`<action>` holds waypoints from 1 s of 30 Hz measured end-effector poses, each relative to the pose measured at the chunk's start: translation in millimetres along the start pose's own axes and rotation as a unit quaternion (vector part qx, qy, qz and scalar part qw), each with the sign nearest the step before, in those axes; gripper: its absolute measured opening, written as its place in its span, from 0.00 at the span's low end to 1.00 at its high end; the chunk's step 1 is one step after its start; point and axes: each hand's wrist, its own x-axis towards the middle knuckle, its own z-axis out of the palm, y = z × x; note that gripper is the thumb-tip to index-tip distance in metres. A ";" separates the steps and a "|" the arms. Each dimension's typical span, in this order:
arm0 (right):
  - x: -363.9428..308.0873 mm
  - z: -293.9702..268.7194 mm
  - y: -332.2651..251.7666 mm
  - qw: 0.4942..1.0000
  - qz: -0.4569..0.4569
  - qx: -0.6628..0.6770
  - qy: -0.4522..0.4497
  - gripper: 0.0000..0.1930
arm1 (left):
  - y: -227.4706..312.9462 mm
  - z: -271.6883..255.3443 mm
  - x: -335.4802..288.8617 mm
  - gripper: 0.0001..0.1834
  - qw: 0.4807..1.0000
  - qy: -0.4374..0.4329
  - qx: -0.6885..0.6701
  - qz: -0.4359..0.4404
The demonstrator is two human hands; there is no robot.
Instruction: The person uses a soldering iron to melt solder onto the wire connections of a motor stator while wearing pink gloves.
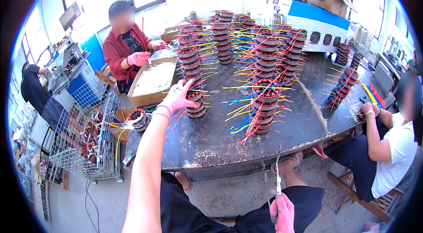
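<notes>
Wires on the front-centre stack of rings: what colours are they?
The wires are red, yellow and blue, seen best in the head view.

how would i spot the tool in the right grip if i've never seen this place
Find the big dark table and follow its front edge to right of centre. Just below it in the picture, the right grip holds a slim tool, tip up. Unlike the wire-fringed stacks of rings on the table, it is a single thin wand with a whitish body and slightly bent tip.
</notes>
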 end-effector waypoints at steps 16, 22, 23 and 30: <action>-3.4 6.8 4.4 0.999 -0.026 0.022 0.003 0.18 | 3.2 6.0 -5.5 0.65 0.994 0.023 0.105 0.028; -3.8 0.8 1.8 1.000 0.024 -0.003 -0.008 0.22 | 8.6 -5.7 -1.9 0.66 0.996 -0.017 0.090 0.011; -3.6 0.4 1.8 1.000 0.019 -0.001 -0.010 0.22 | 9.5 -6.5 -2.1 0.66 0.996 -0.020 0.087 0.010; -2.4 -2.0 12.0 0.999 0.013 0.031 -0.019 0.22 | 10.0 -6.6 -3.4 0.68 0.995 -0.010 0.094 0.020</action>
